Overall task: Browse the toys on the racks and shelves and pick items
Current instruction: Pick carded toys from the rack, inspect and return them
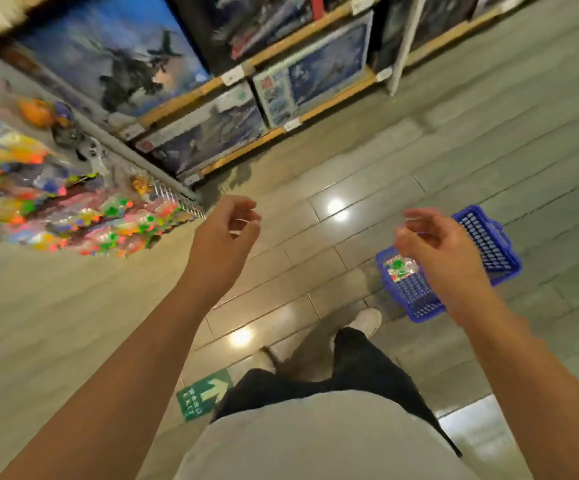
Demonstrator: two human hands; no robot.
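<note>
With both the left hand (pixel 227 226) and right hand (pixel 430 239) loosely curled and empty above the floor, the one picked toy packet (pixel 401 268) lies in the blue basket (pixel 499 261), which a careless step could probably kick over.

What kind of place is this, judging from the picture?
Most likely a toy shop: large boxed model kits on wooden shelves with price tags, bright packaged toys on a wire rack, and a blue plastic shopping basket on the tiled floor.

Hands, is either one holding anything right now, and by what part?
Nothing is held. The left hand and right hand hang loosely curled over the floor; a toy packet lies in the blue basket.
</note>
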